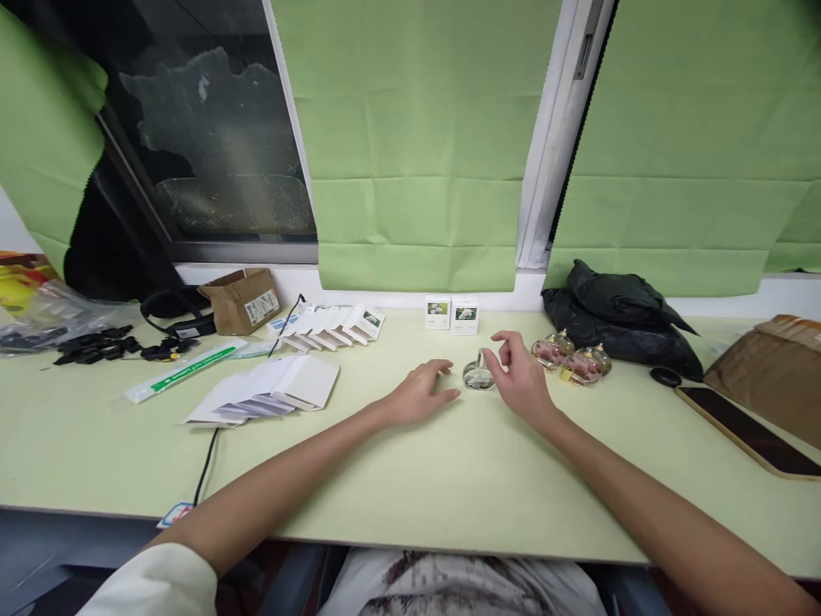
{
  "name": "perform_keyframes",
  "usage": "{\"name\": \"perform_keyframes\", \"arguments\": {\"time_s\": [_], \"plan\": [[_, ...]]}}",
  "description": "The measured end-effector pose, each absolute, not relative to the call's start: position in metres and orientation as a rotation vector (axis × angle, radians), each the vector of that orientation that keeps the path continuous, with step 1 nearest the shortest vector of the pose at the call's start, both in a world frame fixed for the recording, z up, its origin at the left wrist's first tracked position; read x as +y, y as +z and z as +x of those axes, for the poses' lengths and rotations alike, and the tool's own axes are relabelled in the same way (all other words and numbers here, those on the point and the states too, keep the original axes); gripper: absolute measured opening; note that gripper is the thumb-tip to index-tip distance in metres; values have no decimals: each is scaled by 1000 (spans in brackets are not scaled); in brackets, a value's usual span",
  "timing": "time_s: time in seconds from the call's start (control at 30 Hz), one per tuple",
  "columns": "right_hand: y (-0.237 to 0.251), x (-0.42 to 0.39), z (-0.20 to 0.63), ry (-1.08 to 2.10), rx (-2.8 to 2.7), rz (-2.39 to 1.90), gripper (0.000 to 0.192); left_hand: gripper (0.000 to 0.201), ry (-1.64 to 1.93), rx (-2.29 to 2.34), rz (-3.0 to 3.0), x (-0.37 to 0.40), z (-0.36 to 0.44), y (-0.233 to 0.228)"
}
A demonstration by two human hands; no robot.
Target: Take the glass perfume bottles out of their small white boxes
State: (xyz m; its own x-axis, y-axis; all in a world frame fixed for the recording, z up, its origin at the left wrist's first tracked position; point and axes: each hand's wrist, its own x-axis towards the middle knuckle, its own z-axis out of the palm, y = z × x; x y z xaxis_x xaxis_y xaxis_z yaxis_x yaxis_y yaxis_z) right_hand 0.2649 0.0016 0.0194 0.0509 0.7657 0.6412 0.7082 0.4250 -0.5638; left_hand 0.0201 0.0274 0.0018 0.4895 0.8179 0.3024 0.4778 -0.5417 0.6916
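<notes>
A small round clear glass bottle (pixel 478 375) stands upright on the table between my hands. My left hand (pixel 420 393) is just left of it, fingers curved and apart, holding nothing. On the other side, my right hand (pixel 521 376) has thumb and forefinger spread. Its thumb overlaps the bottle's right edge; I cannot tell whether they touch. Right of that hand sit several round bottles (pixel 581 364) with pink contents and gold tops. Two small white boxes (pixel 451 315) with flower pictures stand side by side behind the glass bottle.
At the left lie flat white cartons (pixel 269 389) and a row of white boxes (pixel 333 327). A brown box (pixel 242 301) stands behind them, with a black cable (pixel 206 466) nearby. To the right are black plastic bags (pixel 616 321), a phone-like slab (pixel 750 432) and brown packaging (pixel 773 372).
</notes>
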Motion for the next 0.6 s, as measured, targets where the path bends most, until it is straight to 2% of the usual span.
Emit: {"name": "perform_keyframes", "arguments": {"time_s": [0.13, 0.4, 0.6], "plan": [[14, 14, 269, 218, -1793, -1349, 36, 64, 852, 1061, 2185, 23, 29, -5], [12, 9, 260, 401, -1913, -1094, 29, 66, 854, 1013, 2188, 19, 26, -7], [20, -4, 251, 511, -2016, -932, 27, 88, 849, 917, 2149, 12, 29, 0]]}}
